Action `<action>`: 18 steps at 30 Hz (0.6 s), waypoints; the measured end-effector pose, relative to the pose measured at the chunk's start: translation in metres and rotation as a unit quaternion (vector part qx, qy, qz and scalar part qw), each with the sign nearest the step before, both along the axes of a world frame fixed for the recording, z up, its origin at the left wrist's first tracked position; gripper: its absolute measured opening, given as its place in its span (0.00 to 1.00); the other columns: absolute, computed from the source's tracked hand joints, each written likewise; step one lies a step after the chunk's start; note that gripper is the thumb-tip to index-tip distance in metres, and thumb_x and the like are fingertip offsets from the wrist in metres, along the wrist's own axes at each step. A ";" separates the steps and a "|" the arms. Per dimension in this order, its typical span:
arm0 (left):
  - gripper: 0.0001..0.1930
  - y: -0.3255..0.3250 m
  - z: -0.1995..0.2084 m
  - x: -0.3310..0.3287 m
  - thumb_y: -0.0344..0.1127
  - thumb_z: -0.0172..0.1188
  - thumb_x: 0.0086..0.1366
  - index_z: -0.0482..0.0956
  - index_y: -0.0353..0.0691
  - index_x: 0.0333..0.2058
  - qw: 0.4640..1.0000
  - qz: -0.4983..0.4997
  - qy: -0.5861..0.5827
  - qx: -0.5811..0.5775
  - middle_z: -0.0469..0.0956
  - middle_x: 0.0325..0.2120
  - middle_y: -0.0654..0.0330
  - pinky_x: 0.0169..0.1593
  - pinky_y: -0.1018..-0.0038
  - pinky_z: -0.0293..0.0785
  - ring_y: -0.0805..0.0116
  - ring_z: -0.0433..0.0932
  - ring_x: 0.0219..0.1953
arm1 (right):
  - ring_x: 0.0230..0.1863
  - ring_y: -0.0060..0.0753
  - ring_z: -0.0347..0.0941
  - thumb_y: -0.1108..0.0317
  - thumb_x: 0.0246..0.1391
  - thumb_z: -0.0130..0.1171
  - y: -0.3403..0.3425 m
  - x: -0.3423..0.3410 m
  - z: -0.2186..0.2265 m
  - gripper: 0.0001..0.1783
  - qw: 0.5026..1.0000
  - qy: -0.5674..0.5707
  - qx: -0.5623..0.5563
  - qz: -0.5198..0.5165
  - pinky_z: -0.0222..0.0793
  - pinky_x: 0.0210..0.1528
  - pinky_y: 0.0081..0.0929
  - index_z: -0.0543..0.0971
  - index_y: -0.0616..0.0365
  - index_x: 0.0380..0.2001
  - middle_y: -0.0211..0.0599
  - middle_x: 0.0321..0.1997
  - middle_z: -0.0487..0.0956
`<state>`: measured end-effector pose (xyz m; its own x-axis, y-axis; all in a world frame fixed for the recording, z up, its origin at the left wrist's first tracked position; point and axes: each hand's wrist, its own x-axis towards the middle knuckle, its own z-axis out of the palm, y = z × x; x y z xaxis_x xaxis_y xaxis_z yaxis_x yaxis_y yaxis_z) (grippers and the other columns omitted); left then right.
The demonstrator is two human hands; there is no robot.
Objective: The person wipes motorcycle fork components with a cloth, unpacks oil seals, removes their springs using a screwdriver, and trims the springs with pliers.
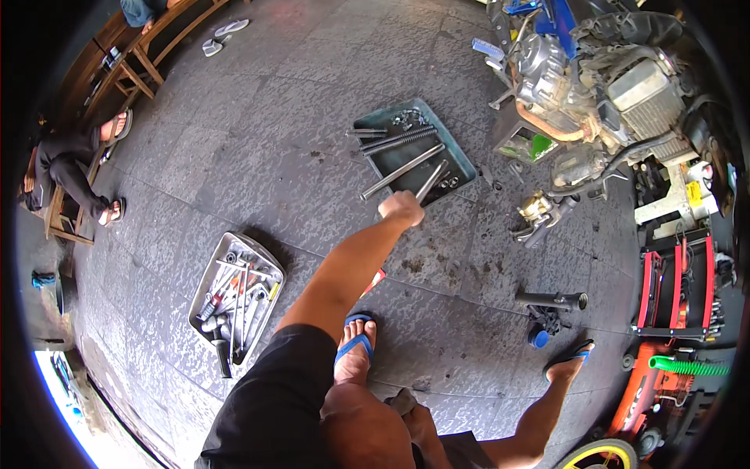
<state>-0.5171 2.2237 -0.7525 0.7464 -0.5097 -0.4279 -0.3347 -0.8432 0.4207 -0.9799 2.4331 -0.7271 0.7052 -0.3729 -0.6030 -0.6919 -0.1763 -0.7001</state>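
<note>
My left hand [401, 208] reaches forward with its fingers closed around the near end of a shiny metal tube [432, 180]. The tube's far end lies over a dark green tray [461, 148] on the floor. Inside the tray are a long metal rod [402, 173], a long coil spring [400, 140] and several small metal parts. Close to my body, beside my bent knee, my right hand [422, 427] is closed on a bunched grey cloth [402, 401]; part of that hand is hidden.
A metal pan of wrenches and sockets [242, 293] sits at left. Engine parts [562, 86] crowd the far right, with a dark cylinder [553, 300] and blue cap [538, 337] nearer. A red tool rack [676, 285] borders the right. A seated person [74, 168] is far left.
</note>
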 end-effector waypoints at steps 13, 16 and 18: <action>0.24 0.133 0.017 -0.131 0.56 0.61 0.62 0.83 0.37 0.38 0.912 -0.055 0.004 -0.406 0.82 0.25 0.55 0.39 0.58 0.74 0.52 0.80 0.28 | 0.42 0.36 0.78 0.40 0.62 0.51 -0.077 0.056 0.032 0.35 0.893 -0.261 0.048 -0.363 0.76 0.44 0.35 0.76 0.66 0.51 0.41 0.44 0.81; 0.28 0.164 -0.004 -0.197 0.62 0.59 0.64 0.82 0.39 0.38 0.817 0.087 0.522 -0.228 0.83 0.28 0.55 0.35 0.60 0.76 0.55 0.82 0.30 | 0.45 0.40 0.78 0.51 0.62 0.50 -0.104 0.092 0.062 0.27 0.804 -0.340 0.120 -0.473 0.76 0.48 0.38 0.75 0.65 0.51 0.45 0.48 0.79; 0.26 0.170 0.018 -0.218 0.61 0.57 0.66 0.82 0.40 0.37 0.682 0.147 0.660 -0.279 0.83 0.30 0.57 0.36 0.61 0.75 0.59 0.81 0.31 | 0.46 0.42 0.78 0.53 0.63 0.48 -0.100 0.116 0.067 0.27 0.824 -0.313 0.067 -0.468 0.76 0.48 0.39 0.73 0.67 0.53 0.45 0.47 0.79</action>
<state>-0.7347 2.3939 -0.7340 0.0048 -0.7791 -0.6269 0.7948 -0.3775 0.4752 -0.8635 2.3329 -0.6599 0.3353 -0.8895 -0.3103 0.0220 0.3367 -0.9414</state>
